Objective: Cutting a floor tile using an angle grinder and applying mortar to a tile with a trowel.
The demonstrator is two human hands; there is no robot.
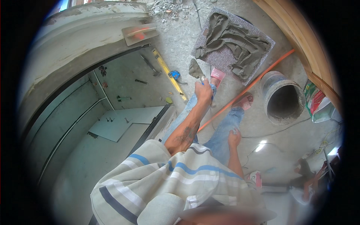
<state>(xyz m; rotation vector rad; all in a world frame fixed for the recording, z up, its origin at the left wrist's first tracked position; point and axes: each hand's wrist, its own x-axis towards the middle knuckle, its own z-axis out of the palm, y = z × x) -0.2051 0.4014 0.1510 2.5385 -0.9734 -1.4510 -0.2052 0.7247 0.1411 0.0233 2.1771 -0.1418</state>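
Your left hand point(203, 91) low by trowel point(195, 69): bare concrete floor point(176, 41) open ahead to rubble. Right of it: mortar board point(225, 60) with mortar heap point(240, 41), orange rod point(247, 88) slanting across, bucket point(283, 99) beyond. Left: yellow level point(168, 73) along ledge, glass below. Your right hand point(234, 138) on knee, cable-strewn floor beside.

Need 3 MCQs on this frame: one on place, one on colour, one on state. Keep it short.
1. Where does the grey mortar pile lie?
A. in the bucket
B. on the patterned board
C. on the ledge

2. What colour are the sandals?
A. pink
B. black
C. green

3. What is the left hand doing?
A. resting flat on the floor
B. hanging open
C. gripping a trowel loaded with mortar

Answers:
1 B, the pile spreads over the board beside the bucket.
2 A, both are pink against the concrete.
3 C, its fingers are closed on the handle and the trowel carries grey mortar; the right hand rests on the jeans.
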